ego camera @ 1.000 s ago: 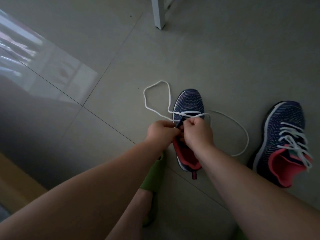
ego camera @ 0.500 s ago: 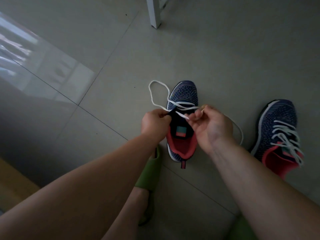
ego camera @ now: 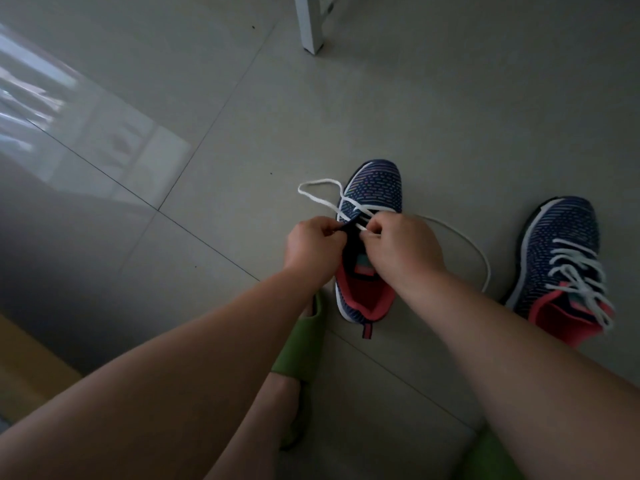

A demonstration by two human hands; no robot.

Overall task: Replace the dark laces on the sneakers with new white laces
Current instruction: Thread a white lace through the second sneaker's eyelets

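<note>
**Threading the near sneaker, one eyelet row at a time**

Your left hand [ego camera: 313, 245] has its fingers [ego camera: 328, 229] curled round the dark edge of the upper, beside the tongue, of the sneaker you are lacing [ego camera: 369, 244]; I judge you hold it there to pull the eyelet flap up and open so the lace tip can find its hole. Your right hand [ego camera: 403, 249] is curled tight over the same spot, its fingers pinching the white lace [ego camera: 349, 204], though the tip itself is hidden under your knuckles, so which eyelet it is entering cannot be told.

Only the rows nearest this sneaker's toe carry lace. The slack is laid out of the way: one loop lies on the floor [ego camera: 207, 98] just left of the toe, the other end sweeps in a wide arc to the right. That keeps both tails free to draw through.

Right of this sneaker, well apart, the second sneaker [ego camera: 562, 258] is already laced in white. A green slipper [ego camera: 304, 337] sits just beside this sneaker's heel, and a white furniture leg [ego camera: 311, 26] stands far beyond the toe.
</note>
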